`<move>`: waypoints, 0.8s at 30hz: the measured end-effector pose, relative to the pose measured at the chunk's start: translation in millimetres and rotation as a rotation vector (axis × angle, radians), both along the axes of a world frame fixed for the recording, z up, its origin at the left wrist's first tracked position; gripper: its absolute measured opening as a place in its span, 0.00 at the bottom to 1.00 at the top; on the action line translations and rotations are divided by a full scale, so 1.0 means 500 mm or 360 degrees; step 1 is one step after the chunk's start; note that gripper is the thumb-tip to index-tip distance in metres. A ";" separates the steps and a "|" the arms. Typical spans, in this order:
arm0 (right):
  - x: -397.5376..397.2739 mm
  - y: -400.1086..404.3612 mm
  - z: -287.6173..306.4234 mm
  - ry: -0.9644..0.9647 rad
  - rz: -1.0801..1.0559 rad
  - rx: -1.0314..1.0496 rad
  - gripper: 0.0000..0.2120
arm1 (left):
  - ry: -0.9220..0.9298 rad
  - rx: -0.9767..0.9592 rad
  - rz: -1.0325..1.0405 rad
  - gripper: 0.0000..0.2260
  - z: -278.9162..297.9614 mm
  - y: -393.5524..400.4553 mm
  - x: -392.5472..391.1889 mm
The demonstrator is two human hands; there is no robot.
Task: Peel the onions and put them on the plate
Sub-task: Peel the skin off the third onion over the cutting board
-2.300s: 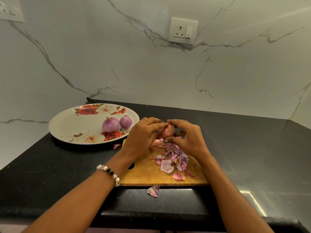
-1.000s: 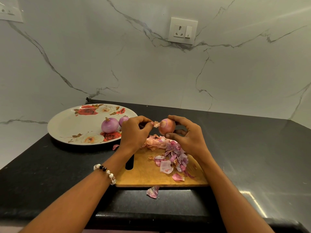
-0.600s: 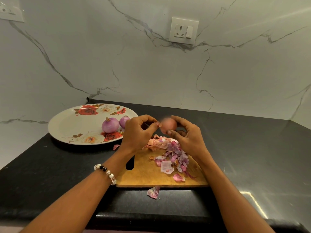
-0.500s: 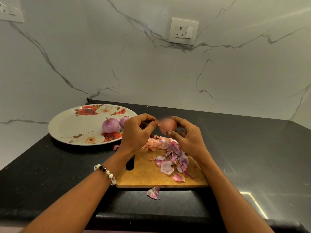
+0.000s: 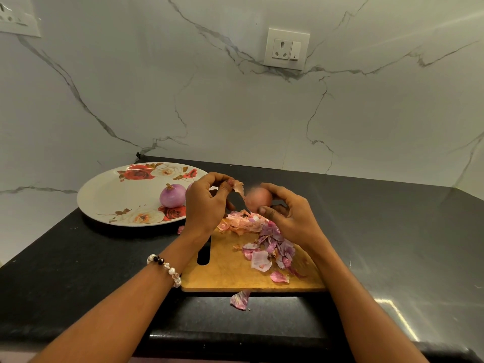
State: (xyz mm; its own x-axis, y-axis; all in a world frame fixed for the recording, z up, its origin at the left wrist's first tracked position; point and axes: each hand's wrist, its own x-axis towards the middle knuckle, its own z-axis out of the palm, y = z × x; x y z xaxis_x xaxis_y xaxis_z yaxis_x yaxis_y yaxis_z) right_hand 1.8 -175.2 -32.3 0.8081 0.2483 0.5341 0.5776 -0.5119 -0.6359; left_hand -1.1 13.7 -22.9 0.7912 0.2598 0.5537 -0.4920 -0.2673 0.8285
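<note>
Currently the right hand [image 5: 290, 218] holds the onion [image 5: 258, 199] above the far end of the board [image 5: 227, 271], fingers curled over the top and thumb under it; the onion is blurred. Left hand [image 5: 207, 203] is just left of it, thumb and fingertips pinching a strip of skin [image 5: 238, 188]. The strip hangs between the two hands; can't tell whether it still joins the onion. Both grips are narrow and loaded: right on the onion, left on the skin.

Plate [image 5: 110, 197] sits on the tabletop [image 5: 392, 231] to the left of the board, floral print. One peeled onion [image 5: 172, 196] rests on its right side; a second one behind it is mostly hidden by the left hand.

Peel pile [image 5: 264, 239] lies on the board under and between the hands, orange scraps at the far end, purple ones nearer. One loose scrap [image 5: 239, 299] sits on the tabletop just off the board's near edge, another small one beside the plate's rim. Left wrist carries a bead bracelet [image 5: 165, 268].
</note>
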 end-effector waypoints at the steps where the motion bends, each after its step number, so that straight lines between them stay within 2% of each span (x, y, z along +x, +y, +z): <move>1: 0.000 -0.001 0.000 0.0004 0.0004 0.0009 0.26 | 0.0018 -0.0032 0.0034 0.04 0.001 0.001 0.001; 5: -0.001 -0.001 0.000 0.0035 0.0011 0.0024 0.26 | 0.0097 -0.0192 0.0135 0.06 0.006 0.013 0.011; 7: 0.000 -0.001 -0.001 0.0038 0.0008 0.0034 0.26 | 0.0095 -0.0175 0.0145 0.07 0.006 0.017 0.015; 10: 0.002 -0.002 -0.001 0.0032 -0.0022 0.0059 0.26 | -0.0087 0.0005 0.0079 0.05 0.007 0.012 0.006; 14: 0.003 -0.005 0.002 0.0024 -0.0064 0.0143 0.26 | -0.0365 0.0400 0.0083 0.10 -0.003 0.003 -0.001; 19: 0.002 -0.003 0.001 0.0019 -0.0041 0.0117 0.26 | -0.0351 0.0673 -0.0044 0.11 -0.019 -0.007 0.011; 24: 0.003 -0.002 -0.002 0.0019 -0.0007 0.0056 0.26 | -0.0300 0.0687 -0.0037 0.12 -0.024 -0.007 0.012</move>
State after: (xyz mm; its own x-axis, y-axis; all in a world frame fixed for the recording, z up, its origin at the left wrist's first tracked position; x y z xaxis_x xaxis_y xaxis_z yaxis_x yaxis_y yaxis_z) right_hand 3.2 -176.0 -33.3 0.8156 0.2263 0.5326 0.5676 -0.4917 -0.6603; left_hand 5.1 10.2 -35.2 0.6696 -0.0425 0.7415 -0.6330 -0.5549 0.5398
